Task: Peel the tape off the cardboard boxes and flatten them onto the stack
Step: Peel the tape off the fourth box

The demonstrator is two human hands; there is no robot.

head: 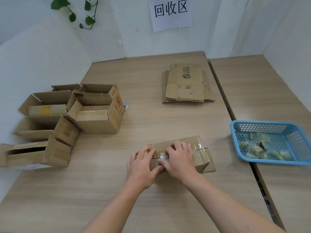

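Picking at clear tape (160, 155) with the right hand (178, 158), fingers curled on it; left hand (143, 167) lies open, bracing the box (196, 148), lower centre of frame on the worktop (151, 115). Cardboard looks light and stiff, tape slick: lift a loose edge. Flat stack (185, 84) upper centre, path clear. Untreated boxes (94, 108) left, blue basket (269, 125) right.

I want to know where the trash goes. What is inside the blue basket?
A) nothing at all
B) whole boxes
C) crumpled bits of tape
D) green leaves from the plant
C: the blue basket on the right holds small crumpled wads of peeled tape, no boxes and no leaves.
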